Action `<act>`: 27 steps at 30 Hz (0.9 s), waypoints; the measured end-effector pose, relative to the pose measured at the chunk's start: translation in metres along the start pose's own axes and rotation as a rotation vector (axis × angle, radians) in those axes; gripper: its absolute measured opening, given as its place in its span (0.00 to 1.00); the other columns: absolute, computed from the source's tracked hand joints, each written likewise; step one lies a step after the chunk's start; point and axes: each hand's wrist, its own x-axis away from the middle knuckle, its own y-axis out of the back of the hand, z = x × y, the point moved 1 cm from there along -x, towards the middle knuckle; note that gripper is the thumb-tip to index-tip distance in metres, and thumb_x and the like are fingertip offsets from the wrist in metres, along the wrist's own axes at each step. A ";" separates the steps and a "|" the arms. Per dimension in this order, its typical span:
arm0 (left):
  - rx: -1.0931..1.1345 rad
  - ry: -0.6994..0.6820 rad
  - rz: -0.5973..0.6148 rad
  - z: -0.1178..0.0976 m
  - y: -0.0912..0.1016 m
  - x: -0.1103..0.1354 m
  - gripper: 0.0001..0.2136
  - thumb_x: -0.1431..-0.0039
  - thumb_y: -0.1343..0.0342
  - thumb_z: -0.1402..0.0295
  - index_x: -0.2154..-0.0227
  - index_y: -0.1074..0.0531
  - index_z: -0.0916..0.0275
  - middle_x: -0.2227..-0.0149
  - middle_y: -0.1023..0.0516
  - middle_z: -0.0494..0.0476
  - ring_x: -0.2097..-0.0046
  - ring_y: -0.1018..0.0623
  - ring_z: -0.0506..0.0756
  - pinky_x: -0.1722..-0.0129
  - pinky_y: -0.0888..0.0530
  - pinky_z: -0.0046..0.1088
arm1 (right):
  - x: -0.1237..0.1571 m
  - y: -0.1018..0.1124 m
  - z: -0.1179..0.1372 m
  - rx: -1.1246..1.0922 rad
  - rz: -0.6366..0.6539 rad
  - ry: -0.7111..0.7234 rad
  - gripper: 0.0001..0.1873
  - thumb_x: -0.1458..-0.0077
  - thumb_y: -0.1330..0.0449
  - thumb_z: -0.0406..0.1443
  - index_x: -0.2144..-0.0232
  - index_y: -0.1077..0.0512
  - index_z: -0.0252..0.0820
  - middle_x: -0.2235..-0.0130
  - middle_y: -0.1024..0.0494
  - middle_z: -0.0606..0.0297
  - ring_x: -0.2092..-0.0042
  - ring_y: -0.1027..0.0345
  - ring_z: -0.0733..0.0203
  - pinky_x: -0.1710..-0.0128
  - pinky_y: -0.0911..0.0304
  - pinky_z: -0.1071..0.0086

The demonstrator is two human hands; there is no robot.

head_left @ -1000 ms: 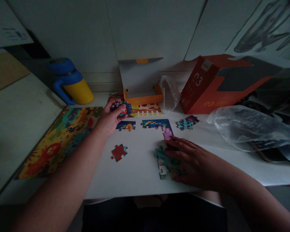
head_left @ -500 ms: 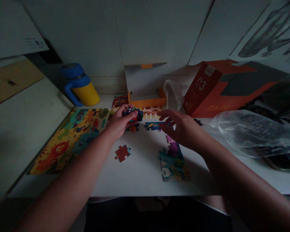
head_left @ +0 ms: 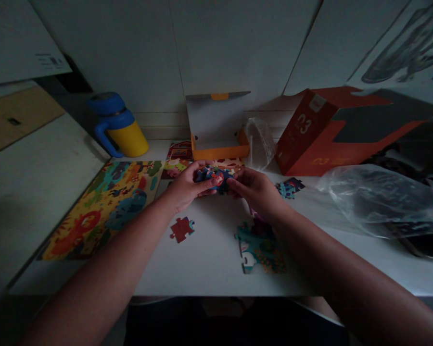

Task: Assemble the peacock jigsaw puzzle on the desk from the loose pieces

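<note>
**Gripping a blue jigsaw piece [head_left: 216,179]**

My left hand [head_left: 185,187] and right hand [head_left: 254,190] both grasp it from opposite ends, directly between them, its long axis seemingly running side to side. Just below my left hand lies a red jigsaw piece [head_left: 181,229]; below my right, joined teal pieces [head_left: 260,250]. Beyond my right hand, a red box [head_left: 303,129] shows a large "3".
</note>
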 end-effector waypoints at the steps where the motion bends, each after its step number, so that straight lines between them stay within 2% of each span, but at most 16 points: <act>1: 0.005 -0.001 -0.001 0.000 0.000 0.001 0.27 0.52 0.22 0.69 0.49 0.24 0.54 0.46 0.24 0.60 0.52 0.19 0.58 0.62 0.16 0.31 | 0.000 0.001 0.001 -0.047 -0.014 -0.014 0.24 0.46 0.29 0.55 0.65 0.30 0.45 0.69 0.22 0.68 0.69 0.24 0.61 0.69 0.27 0.66; 7: 0.018 -0.037 -0.089 -0.005 0.006 -0.003 0.26 0.52 0.23 0.70 0.50 0.24 0.55 0.54 0.23 0.55 0.55 0.19 0.56 0.63 0.16 0.30 | -0.002 0.007 0.002 -0.221 -0.085 -0.066 0.25 0.50 0.25 0.51 0.65 0.33 0.45 0.70 0.24 0.71 0.70 0.24 0.63 0.69 0.26 0.69; 10: 0.088 -0.132 -0.186 -0.011 0.018 -0.011 0.26 0.54 0.22 0.70 0.52 0.25 0.56 0.53 0.22 0.53 0.56 0.18 0.54 0.64 0.16 0.28 | 0.000 0.009 0.006 -0.216 -0.074 -0.050 0.27 0.50 0.26 0.46 0.54 0.33 0.46 0.67 0.23 0.71 0.69 0.22 0.62 0.69 0.25 0.68; 13: 0.168 -0.238 -0.296 -0.017 0.034 -0.019 0.26 0.57 0.21 0.70 0.55 0.25 0.56 0.53 0.21 0.52 0.58 0.17 0.54 0.65 0.16 0.27 | 0.004 0.008 0.010 -0.182 -0.001 -0.075 0.30 0.47 0.28 0.42 0.45 0.32 0.46 0.63 0.21 0.68 0.67 0.21 0.61 0.64 0.22 0.65; 16: 0.208 -0.271 -0.371 -0.022 0.045 -0.021 0.26 0.58 0.20 0.69 0.57 0.27 0.56 0.56 0.19 0.51 0.63 0.18 0.51 0.67 0.17 0.27 | 0.007 0.007 0.007 -0.143 0.079 -0.112 0.24 0.44 0.30 0.42 0.48 0.30 0.46 0.61 0.18 0.64 0.67 0.21 0.61 0.64 0.22 0.65; 20: 0.220 -0.265 -0.416 -0.025 0.050 -0.020 0.27 0.59 0.20 0.68 0.58 0.28 0.57 0.59 0.19 0.49 0.70 0.19 0.50 0.71 0.18 0.28 | 0.009 0.006 0.003 -0.011 0.180 -0.135 0.17 0.41 0.32 0.43 0.54 0.30 0.45 0.62 0.16 0.62 0.67 0.20 0.60 0.68 0.25 0.68; 23: 0.220 -0.249 -0.427 -0.025 0.049 -0.019 0.27 0.59 0.20 0.68 0.57 0.28 0.56 0.60 0.18 0.50 0.70 0.19 0.50 0.71 0.18 0.27 | 0.011 0.005 0.006 0.119 0.223 -0.167 0.13 0.38 0.34 0.43 0.58 0.30 0.44 0.66 0.16 0.62 0.67 0.22 0.60 0.70 0.28 0.70; 27: 0.215 -0.252 -0.422 -0.024 0.048 -0.020 0.26 0.58 0.20 0.69 0.57 0.27 0.57 0.59 0.19 0.51 0.68 0.19 0.52 0.70 0.18 0.29 | 0.014 0.002 0.013 0.248 0.250 -0.168 0.10 0.36 0.37 0.43 0.61 0.29 0.44 0.66 0.16 0.63 0.70 0.25 0.64 0.73 0.33 0.72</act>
